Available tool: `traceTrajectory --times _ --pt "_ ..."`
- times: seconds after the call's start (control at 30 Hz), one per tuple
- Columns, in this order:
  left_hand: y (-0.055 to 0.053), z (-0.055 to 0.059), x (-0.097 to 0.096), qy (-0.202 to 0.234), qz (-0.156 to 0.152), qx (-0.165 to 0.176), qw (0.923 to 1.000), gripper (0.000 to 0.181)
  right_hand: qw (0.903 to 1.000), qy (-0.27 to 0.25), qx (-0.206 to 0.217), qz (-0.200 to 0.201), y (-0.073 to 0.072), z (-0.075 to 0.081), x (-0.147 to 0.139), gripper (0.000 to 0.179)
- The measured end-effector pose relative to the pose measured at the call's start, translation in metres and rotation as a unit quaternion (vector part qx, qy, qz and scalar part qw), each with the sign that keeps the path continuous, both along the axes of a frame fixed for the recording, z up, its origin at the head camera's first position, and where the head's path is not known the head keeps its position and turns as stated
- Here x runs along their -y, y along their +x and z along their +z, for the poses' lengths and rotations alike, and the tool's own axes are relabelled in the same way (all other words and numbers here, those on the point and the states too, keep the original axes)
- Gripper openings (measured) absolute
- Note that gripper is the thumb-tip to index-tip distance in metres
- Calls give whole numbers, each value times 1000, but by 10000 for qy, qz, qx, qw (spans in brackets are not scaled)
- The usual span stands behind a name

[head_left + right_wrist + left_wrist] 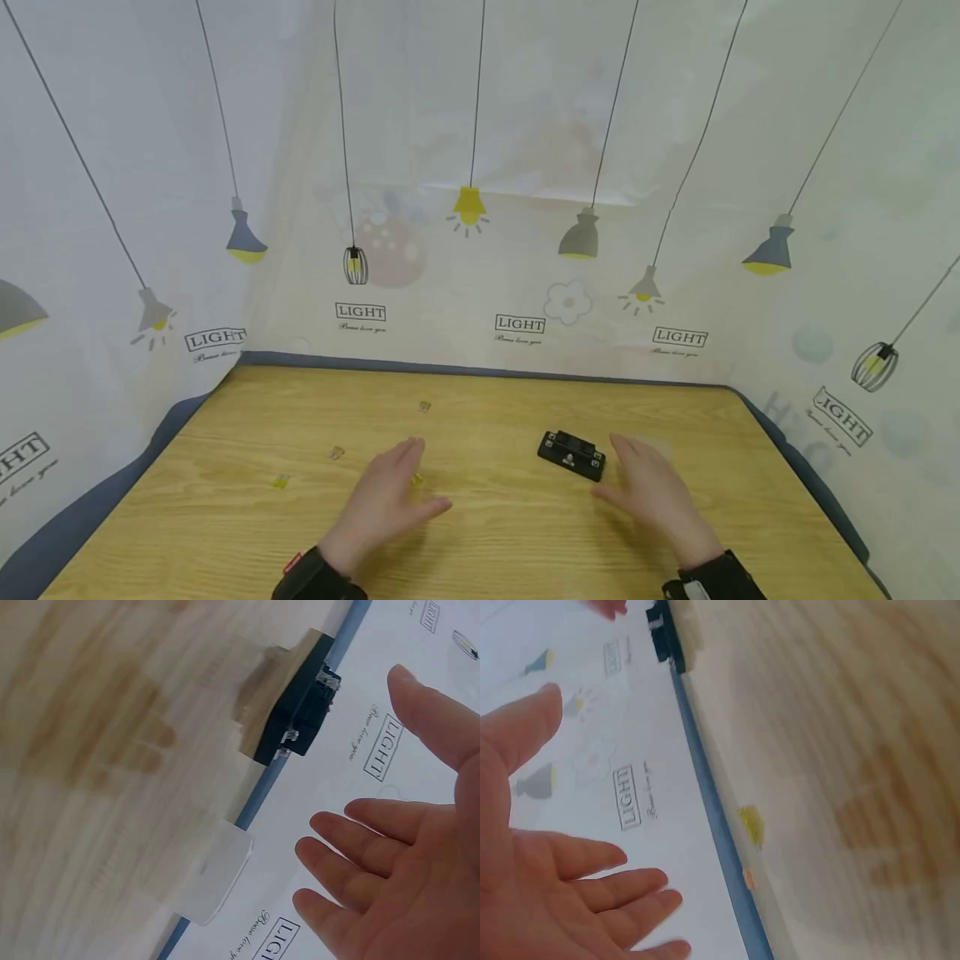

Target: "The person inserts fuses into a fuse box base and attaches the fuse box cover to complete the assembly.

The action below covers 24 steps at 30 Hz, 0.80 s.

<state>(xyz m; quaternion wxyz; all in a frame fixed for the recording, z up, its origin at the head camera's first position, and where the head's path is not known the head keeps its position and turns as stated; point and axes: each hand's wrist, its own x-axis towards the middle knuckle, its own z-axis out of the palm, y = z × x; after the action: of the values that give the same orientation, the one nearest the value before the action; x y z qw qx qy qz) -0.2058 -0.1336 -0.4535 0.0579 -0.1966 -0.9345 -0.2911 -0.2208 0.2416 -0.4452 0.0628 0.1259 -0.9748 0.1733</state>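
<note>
My left hand (382, 504) hovers over the table with its fingers extended and thumb spread, holding nothing. Just beyond its fingers lies a small yellow piece (417, 480), partly hidden in the head view; the left wrist view shows a yellow piece (751, 825) too. To the right, my right hand (652, 492) is held out the same way, also holding nothing. Close to its thumb and index finger sits a flat black block (572, 455) with metal fittings and a raised middle. In the right wrist view, a clear plastic piece (217, 877) lies past the fingers.
More small pieces lie on the left of the wooden table (480, 542): a yellow one (281, 481), a pale one (337, 452) and another (424, 407) farther back. A lamp-printed white sheet (480, 267) encloses the table's back and sides.
</note>
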Motion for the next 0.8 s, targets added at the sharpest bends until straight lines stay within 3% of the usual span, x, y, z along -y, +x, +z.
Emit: traceTrajectory --times 0.17,0.33,0.8 --pt "-4 -5 -9 116 -283 -14 9995 88 9993 -131 330 -87 -10 -5 0 81" --pt "-7 -5 -20 -136 -562 -87 9983 88 9984 -93 540 -117 -18 -8 3 79" --pt "-16 -3 -45 -289 -661 324 9969 85 9958 178 901 16 -31 -1 6 72"
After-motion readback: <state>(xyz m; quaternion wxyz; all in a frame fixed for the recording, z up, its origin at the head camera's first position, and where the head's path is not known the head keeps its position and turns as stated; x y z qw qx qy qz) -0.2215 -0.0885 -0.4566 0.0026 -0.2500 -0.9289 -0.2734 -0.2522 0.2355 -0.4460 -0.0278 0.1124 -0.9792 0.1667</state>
